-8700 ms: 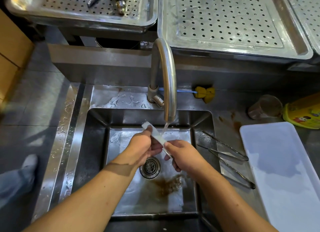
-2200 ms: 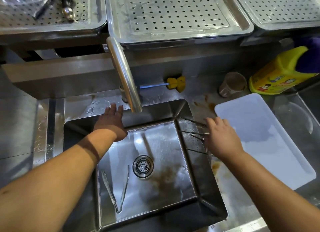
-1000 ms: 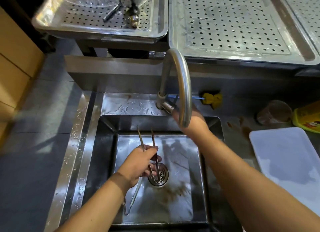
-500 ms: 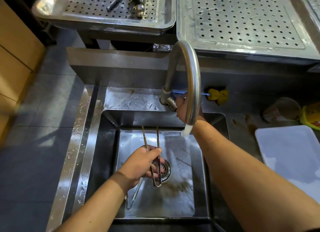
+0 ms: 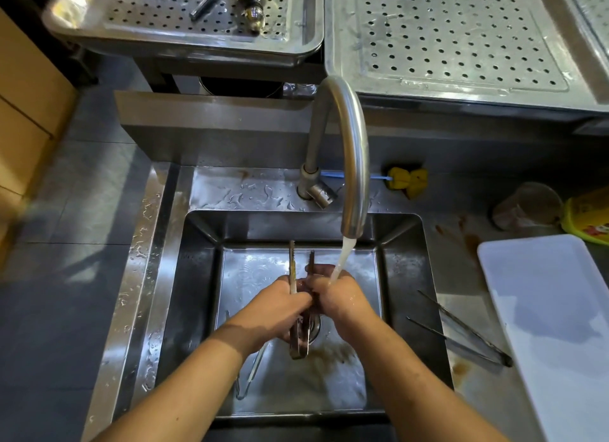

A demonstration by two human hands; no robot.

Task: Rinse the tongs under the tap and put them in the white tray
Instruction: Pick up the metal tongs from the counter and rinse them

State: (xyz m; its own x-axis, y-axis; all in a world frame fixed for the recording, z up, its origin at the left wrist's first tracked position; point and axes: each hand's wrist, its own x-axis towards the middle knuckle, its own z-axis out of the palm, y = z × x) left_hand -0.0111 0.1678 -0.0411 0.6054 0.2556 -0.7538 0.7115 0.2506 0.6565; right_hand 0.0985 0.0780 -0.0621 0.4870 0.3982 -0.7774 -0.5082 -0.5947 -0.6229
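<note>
Now right hand (image 5: 342, 301) off tap (image 5: 354, 165), joining tongs (image 5: 301, 267), water (image 5: 342, 257) running

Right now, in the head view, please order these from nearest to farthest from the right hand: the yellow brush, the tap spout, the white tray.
From the right hand:
1. Tap spout, just above it.
2. White tray, to the right on the counter.
3. Yellow brush, behind the sink, up and right.

Single view only, head-worn camera, wide-angle, no second view to overlap. Looked forward and steeply down into steel sink (image 5: 204, 310) from close above. Tap (image 5: 354, 151) arched through frame centre; both forearms entered from bottom edge. Perforated steel trays (image 5: 461, 39) filled top edge; white tray (image 5: 560, 326) cut by right edge; grey floor tiles (image 5: 66, 244) ran down left.
</note>
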